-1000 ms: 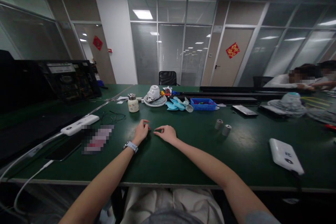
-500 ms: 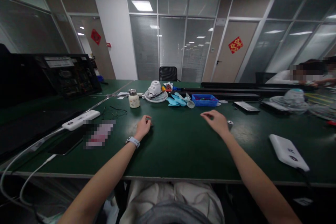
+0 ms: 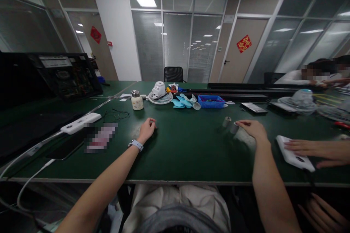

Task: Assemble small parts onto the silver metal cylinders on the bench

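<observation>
My right hand [image 3: 255, 130] reaches over the right part of the green table. Its thumb and fingers pinch the top of a small grey cylinder [image 3: 234, 128], which stands nearly upright. Just left of it a second small grey cylinder [image 3: 226, 122] stands on the table, apart from my fingers. My left hand [image 3: 147, 130], with a watch on its wrist, rests on the table with fingers loosely curled and nothing visible in them. A cream bottle [image 3: 137, 103] with a metal lid is the nearest object beyond it.
Further back lie a white fan part [image 3: 160, 97], light-blue fan blades [image 3: 182, 101] and a blue tray [image 3: 211, 102]. At right, a co-worker's hand [image 3: 308, 148] rests on a white device [image 3: 291, 154]. A phone [image 3: 64, 147] and white power strip [image 3: 82, 123] lie left.
My right hand has moved right onto the grey cylinder; a second cylinder now shows beside it. A co-worker's hands have come in from the right. My left hand stays put.
</observation>
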A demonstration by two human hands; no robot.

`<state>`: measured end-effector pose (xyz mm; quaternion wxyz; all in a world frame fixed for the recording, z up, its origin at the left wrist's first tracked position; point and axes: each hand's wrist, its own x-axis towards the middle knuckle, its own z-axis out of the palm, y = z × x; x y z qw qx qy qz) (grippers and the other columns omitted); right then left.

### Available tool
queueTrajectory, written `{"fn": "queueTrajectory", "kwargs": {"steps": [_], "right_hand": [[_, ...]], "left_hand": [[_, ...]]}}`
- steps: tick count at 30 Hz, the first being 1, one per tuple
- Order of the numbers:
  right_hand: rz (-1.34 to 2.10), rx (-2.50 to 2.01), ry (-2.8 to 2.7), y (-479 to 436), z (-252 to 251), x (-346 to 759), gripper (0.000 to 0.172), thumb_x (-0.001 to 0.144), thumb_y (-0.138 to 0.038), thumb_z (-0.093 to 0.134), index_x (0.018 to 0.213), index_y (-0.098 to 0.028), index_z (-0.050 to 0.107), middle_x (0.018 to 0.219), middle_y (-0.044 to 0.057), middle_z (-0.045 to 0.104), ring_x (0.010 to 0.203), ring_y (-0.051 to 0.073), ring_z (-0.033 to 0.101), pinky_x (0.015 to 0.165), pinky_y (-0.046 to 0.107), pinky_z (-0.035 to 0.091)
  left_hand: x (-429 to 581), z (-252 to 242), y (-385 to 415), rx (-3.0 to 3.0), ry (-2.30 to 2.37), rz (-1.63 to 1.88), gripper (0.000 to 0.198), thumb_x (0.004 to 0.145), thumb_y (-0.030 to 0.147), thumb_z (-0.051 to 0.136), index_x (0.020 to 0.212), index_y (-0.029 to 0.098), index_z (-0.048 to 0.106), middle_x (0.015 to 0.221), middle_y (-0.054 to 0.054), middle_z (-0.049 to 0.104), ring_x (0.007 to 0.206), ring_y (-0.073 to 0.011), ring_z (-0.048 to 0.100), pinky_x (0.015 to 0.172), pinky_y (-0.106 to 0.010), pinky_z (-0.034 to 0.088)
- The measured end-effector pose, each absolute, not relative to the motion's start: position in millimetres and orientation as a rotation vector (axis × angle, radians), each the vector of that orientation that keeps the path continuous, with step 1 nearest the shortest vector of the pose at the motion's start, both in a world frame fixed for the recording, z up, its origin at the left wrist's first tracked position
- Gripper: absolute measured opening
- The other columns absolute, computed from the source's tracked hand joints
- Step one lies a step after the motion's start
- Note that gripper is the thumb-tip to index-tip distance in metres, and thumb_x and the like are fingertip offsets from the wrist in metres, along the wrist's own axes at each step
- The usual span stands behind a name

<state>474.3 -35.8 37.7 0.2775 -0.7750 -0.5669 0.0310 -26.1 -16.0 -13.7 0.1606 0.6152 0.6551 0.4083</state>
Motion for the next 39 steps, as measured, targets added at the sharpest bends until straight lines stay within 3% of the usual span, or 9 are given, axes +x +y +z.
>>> {"fn": "queueTrajectory", "kwargs": {"steps": [13, 16, 20, 28, 33, 39], "right_hand": [[0.132, -2.052, -1.532, -32.2, 30.3, 482.0, 0.032, 0.074, -0.05, 0.063, 0.092, -0.027, 0.076, 0.092, 0.006, 0.073, 0.079, 0.024, 0.066, 0.064, 0.03, 0.047], [-0.022, -2.032, -1.54, -32.5, 33.4, 477.4, 0.046, 0.073, -0.058, 0.06, 0.102, -0.024, 0.074, 0.093, 0.01, 0.072, 0.079, 0.025, 0.065, 0.066, 0.033, 0.048], [-0.31, -2.026, -1.638, -19.5, 45.0, 455.5, 0.065, 0.072, -0.066, 0.056, 0.12, -0.023, 0.064, 0.109, 0.015, 0.067, 0.096, 0.03, 0.062, 0.078, 0.039, 0.045], [-0.227, -2.266, -1.826, 20.1, 38.6, 437.8, 0.039, 0.07, -0.054, 0.063, 0.096, -0.027, 0.073, 0.093, 0.008, 0.072, 0.093, 0.028, 0.063, 0.096, 0.049, 0.029], [-0.362, -1.947, -1.899, 12.0, 42.4, 394.4, 0.039, 0.071, -0.052, 0.062, 0.096, -0.024, 0.073, 0.092, 0.008, 0.073, 0.095, 0.027, 0.062, 0.103, 0.051, 0.018], [0.062, -1.334, -2.148, -3.2, 45.3, 263.6, 0.054, 0.069, -0.052, 0.068, 0.115, -0.025, 0.065, 0.089, 0.003, 0.073, 0.093, 0.023, 0.065, 0.1, 0.043, 0.032]], "left_hand": [[-25.9, -13.4, -17.0, 1.78, 1.865, 1.146, 0.025, 0.083, 0.025, 0.043, 0.102, 0.019, 0.058, 0.075, -0.001, 0.07, 0.063, -0.0159, 0.061, 0.061, -0.025, 0.041], [-25.8, -13.5, -16.6, 1.79, 1.867, 1.14, 0.024, 0.082, 0.024, 0.044, 0.102, 0.02, 0.058, 0.075, -0.001, 0.07, 0.064, -0.0162, 0.062, 0.061, -0.025, 0.041], [-25.6, -13.6, -16.6, 1.767, 1.874, 1.129, 0.025, 0.082, 0.025, 0.044, 0.102, 0.02, 0.058, 0.077, -0.002, 0.071, 0.063, -0.016, 0.062, 0.06, -0.025, 0.042], [-27.0, -14.9, -16.6, 1.837, 1.841, 1.125, 0.024, 0.083, 0.025, 0.044, 0.102, 0.02, 0.058, 0.076, -0.001, 0.07, 0.068, -0.0172, 0.063, 0.066, -0.027, 0.043], [-23.8, -14.1, -16.1, 1.829, 1.852, 1.139, 0.024, 0.084, 0.025, 0.045, 0.103, 0.02, 0.058, 0.076, -0.002, 0.07, 0.071, -0.0177, 0.064, 0.068, -0.027, 0.044], [-5.5, -7.5, -29.0, 1.952, 1.602, 1.286, 0.025, 0.084, 0.033, 0.051, 0.104, 0.019, 0.058, 0.088, -0.004, 0.07, 0.074, -0.0152, 0.064, 0.066, -0.025, 0.047]]}}
